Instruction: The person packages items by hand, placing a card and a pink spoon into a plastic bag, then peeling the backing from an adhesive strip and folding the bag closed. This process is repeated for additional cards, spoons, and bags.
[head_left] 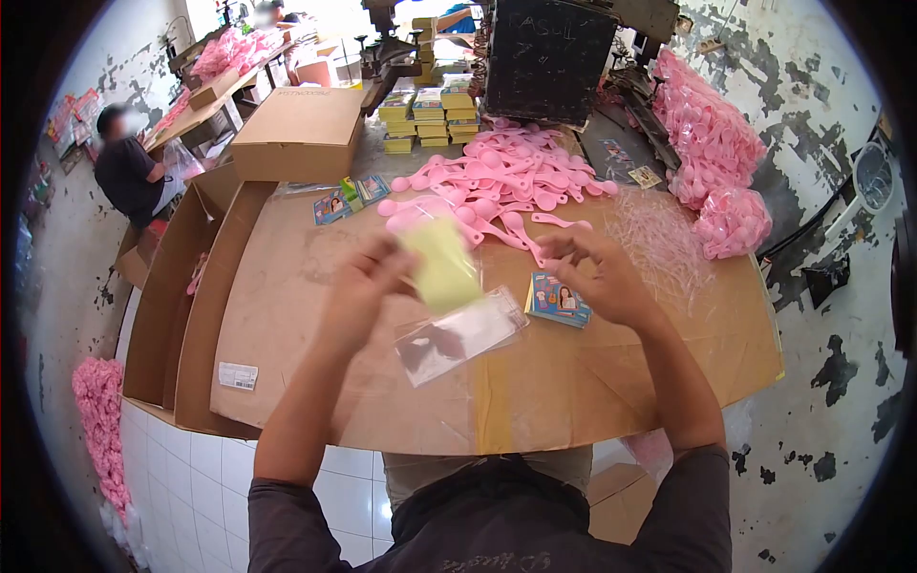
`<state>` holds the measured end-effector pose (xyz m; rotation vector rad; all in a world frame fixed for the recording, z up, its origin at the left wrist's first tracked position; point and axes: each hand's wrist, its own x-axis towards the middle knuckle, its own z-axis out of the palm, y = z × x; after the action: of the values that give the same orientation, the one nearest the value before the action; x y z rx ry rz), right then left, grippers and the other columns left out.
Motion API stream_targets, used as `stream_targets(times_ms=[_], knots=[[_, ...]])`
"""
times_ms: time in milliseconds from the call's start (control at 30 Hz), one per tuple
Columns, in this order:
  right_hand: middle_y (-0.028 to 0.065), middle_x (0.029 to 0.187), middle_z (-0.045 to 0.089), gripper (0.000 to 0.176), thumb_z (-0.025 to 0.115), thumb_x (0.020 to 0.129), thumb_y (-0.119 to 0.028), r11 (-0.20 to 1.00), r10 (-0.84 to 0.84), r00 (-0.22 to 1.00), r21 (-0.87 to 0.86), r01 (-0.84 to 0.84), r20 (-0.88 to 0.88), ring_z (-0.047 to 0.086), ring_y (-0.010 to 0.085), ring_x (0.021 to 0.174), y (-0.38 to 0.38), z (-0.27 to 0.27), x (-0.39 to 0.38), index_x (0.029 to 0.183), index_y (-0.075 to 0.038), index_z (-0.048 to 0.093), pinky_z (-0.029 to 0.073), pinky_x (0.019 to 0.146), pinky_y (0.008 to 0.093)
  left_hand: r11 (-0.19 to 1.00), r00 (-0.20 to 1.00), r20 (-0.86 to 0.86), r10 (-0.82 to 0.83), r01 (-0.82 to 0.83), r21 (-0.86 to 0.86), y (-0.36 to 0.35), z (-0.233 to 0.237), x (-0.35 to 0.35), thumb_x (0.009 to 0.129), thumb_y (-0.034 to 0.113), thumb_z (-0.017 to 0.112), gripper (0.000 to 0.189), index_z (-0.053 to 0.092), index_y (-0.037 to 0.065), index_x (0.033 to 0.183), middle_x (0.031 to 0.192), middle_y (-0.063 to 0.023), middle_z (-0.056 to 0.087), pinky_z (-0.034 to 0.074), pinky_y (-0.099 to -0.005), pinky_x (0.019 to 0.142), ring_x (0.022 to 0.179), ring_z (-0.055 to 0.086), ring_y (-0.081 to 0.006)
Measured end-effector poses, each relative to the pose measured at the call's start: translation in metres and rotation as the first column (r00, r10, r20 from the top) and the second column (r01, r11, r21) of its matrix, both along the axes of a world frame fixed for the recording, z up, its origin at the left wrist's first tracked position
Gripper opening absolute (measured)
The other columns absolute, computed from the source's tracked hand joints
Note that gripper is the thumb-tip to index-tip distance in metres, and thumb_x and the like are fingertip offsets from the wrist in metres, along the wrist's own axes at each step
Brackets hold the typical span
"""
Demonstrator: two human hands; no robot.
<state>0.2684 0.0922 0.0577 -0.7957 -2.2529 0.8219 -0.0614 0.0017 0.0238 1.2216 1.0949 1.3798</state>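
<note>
My left hand [371, 277] is closed on the edge of a pale yellow card [439, 263], blurred by motion, with a shiny clear plastic around it. Below it on the cardboard tabletop lies a clear plastic sleeve [460, 336]. My right hand [600, 277] hovers with curled fingers apart, its fingertips right at the end of a pink measuring spoon [521, 234] at the edge of the heap. Just under that hand sits a small stack of printed blue cards [558, 300].
A heap of pink spoons [516, 172] covers the table's back, with clear plastic strips [659, 244] to the right. A closed carton [298, 129] and card stacks [430, 110] stand behind. Open cardboard boxes [186, 306] line the left edge. A person [134, 172] sits at far left.
</note>
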Motion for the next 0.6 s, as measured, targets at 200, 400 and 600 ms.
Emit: stream_targets(times_ms=[200, 400, 600], knots=[[0.0127, 0.119, 0.068, 0.037, 0.073, 0.095, -0.023, 0.950, -0.196, 0.956, 0.284, 0.129, 0.221, 0.065, 0.0260, 0.112, 0.024, -0.041, 0.049, 0.124, -0.001, 0.069, 0.052, 0.090, 0.0385, 0.681, 0.717, 0.530, 0.454, -0.662, 0.312, 0.011, 0.034, -0.065, 0.111, 0.037, 0.045, 0.049, 0.053, 0.000, 0.143, 0.143, -0.0122, 0.061, 0.043, -0.0404, 0.114, 0.135, 0.056, -0.0217], [0.0124, 0.114, 0.068, 0.034, 0.077, 0.089, -0.021, 0.985, -0.167, 0.946, 0.010, 0.171, 0.277, 0.065, 0.0259, 0.103, 0.015, -0.044, 0.045, 0.118, -0.004, 0.071, 0.052, 0.084, 0.0366, 0.980, 0.839, -0.508, 0.193, -0.193, 0.054, 0.018, -0.021, 0.015, 0.093, 0.016, 0.071, 0.024, 0.073, 0.006, 0.115, 0.118, -0.0071, 0.067, 0.052, -0.0322, 0.082, 0.100, 0.063, -0.0166], [0.0065, 0.097, 0.070, 0.022, 0.077, 0.088, -0.013, 0.959, -0.264, 0.954, -0.064, 0.276, 0.144, 0.063, 0.0181, 0.088, 0.018, -0.052, 0.047, 0.107, -0.004, 0.070, 0.049, 0.081, 0.0326, 0.934, 0.549, -0.808, 0.214, 0.127, 0.334, 0.012, -0.048, 0.054, 0.084, 0.022, 0.082, 0.028, 0.074, 0.006, 0.105, 0.095, -0.0098, 0.060, 0.053, -0.0372, 0.074, 0.084, 0.064, -0.0239]])
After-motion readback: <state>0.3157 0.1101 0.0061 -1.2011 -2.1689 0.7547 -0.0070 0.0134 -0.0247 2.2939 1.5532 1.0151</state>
